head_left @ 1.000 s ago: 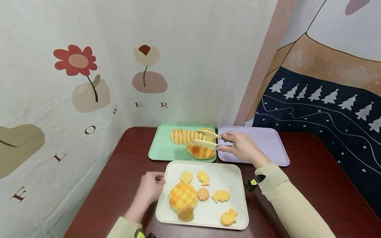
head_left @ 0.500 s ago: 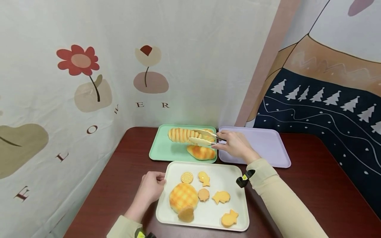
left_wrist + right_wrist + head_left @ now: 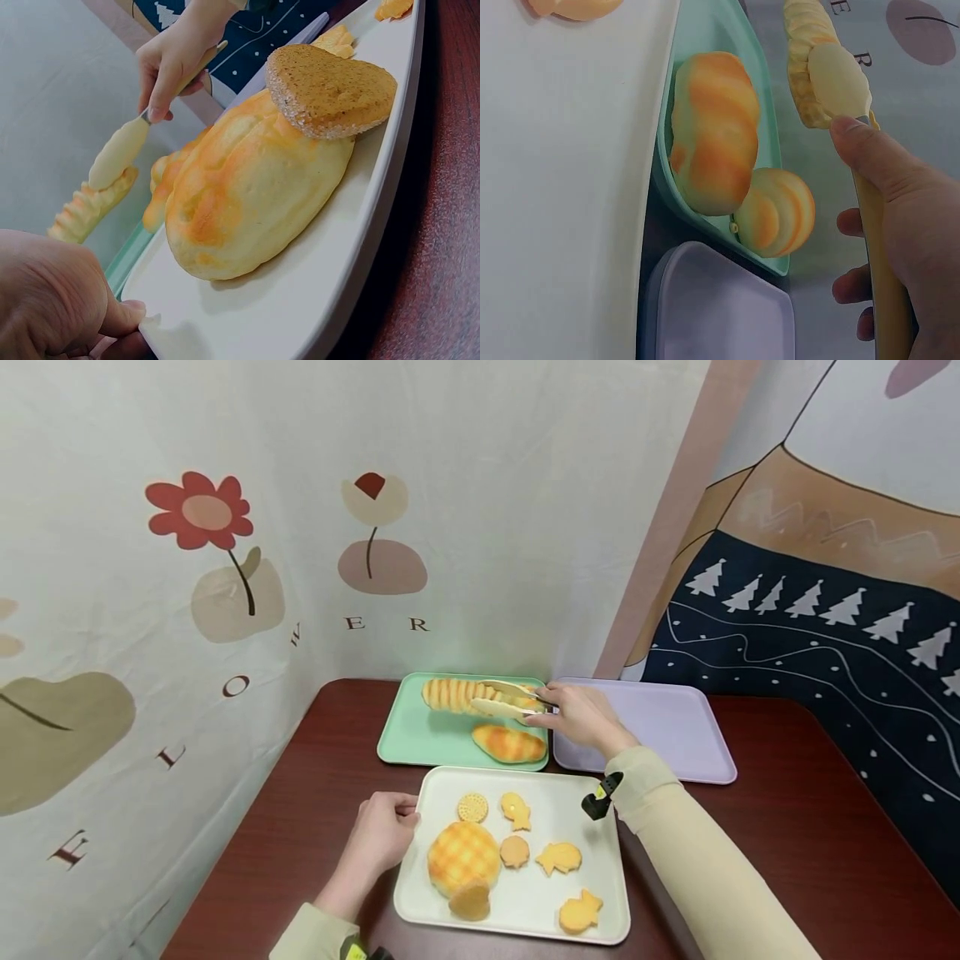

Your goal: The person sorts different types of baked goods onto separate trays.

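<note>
My right hand [image 3: 581, 717] holds a pair of cream-tipped tongs [image 3: 498, 707] around a long striped bread [image 3: 448, 694]. In the right wrist view the bread [image 3: 810, 75] hangs above the green tray [image 3: 408, 739], clear of its surface. My left hand [image 3: 384, 831] pinches the left rim of the white tray [image 3: 525, 906]. On that tray lie a round checked bun [image 3: 463, 852], a heart-shaped cookie [image 3: 470, 900] leaning on it, and several small cookies, some fish-shaped [image 3: 579, 912].
An oval browned bun [image 3: 510, 743] lies on the green tray, with a round swirled bun [image 3: 776, 212] beside it. The lilac tray [image 3: 667, 735] stands to the right, behind the white one. A printed cloth wall [image 3: 480, 568] rises behind the table.
My right hand, the tongs and the striped bread have shifted left and slightly farther back, away from the oval bun. My left hand stays on the white tray's rim.
</note>
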`<state>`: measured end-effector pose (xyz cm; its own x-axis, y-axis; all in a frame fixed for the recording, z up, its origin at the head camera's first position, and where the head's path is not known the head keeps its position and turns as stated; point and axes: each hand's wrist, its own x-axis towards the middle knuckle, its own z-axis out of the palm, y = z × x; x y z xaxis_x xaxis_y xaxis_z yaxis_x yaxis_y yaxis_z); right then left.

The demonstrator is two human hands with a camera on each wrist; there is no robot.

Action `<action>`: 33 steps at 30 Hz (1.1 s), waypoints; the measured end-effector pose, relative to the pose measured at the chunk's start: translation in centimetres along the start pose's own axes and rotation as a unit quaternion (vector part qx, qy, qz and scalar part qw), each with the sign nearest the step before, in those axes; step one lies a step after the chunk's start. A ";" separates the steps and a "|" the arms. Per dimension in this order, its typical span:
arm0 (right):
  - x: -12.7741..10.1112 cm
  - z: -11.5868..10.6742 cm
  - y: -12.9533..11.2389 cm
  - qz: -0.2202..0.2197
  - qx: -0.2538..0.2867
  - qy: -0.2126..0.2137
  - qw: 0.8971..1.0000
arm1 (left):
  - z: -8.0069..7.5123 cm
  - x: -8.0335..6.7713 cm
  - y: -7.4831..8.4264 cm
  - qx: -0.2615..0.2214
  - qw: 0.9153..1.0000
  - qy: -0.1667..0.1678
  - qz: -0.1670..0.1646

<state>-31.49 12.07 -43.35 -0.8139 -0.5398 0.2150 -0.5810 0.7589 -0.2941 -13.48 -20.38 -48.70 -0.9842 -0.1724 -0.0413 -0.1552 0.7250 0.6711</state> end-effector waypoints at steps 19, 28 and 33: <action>2.7 1.7 -0.3 0.023 -0.010 -0.033 0.999 | 0.1 -0.1 0.0 -0.009 1.000 0.005 0.007; 3.6 2.8 -0.4 0.026 -0.021 -0.035 0.999 | 0.1 -0.1 -0.1 -0.011 1.000 0.008 0.006; 3.8 3.0 -0.4 0.023 -0.026 -0.033 0.999 | 0.1 -0.2 0.0 -0.011 1.000 0.010 0.008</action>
<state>-34.34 8.61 -45.24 -0.8388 -0.5262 0.1397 -0.5440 0.7998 -0.2536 -13.33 -20.29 -48.78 -0.9845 -0.1745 -0.0158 -0.1375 0.7136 0.6870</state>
